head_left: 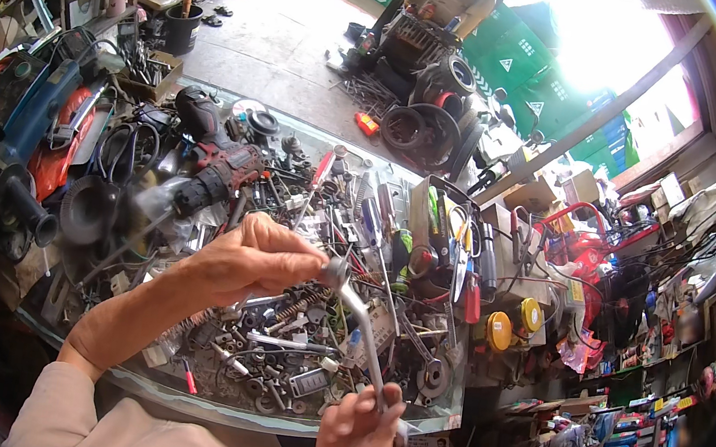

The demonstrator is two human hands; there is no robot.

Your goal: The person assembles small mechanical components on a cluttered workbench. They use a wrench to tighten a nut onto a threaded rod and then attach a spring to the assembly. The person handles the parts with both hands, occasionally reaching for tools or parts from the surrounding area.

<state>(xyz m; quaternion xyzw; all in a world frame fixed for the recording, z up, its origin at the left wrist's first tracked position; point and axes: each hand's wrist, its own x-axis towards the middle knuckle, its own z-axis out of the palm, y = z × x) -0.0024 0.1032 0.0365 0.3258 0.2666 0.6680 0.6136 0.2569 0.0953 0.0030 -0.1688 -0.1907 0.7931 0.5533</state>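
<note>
Wrench (371, 343), one, bright metal, bent shank: held aslant above the cluttered surface (260, 419), near its front edge. Right hand (358, 427): fingers curled around the wrench's lower end. Left hand (259, 256): thumb and fingers pinching a small round metal piece (335, 272) at the wrench's upper end; whether the two are separate cannot be told. Beneath the hands: loose bolts, nuts and springs, mixed, heaped. Power drill (229, 169), one, red and black, lying beyond the left hand. Screwdriver (323, 169), one, red-handled, farther back. Scissors (460, 269), one pair, orange-handled, right of the wrench. Round yellow-topped containers, two, beyond the scissors on the right.
</note>
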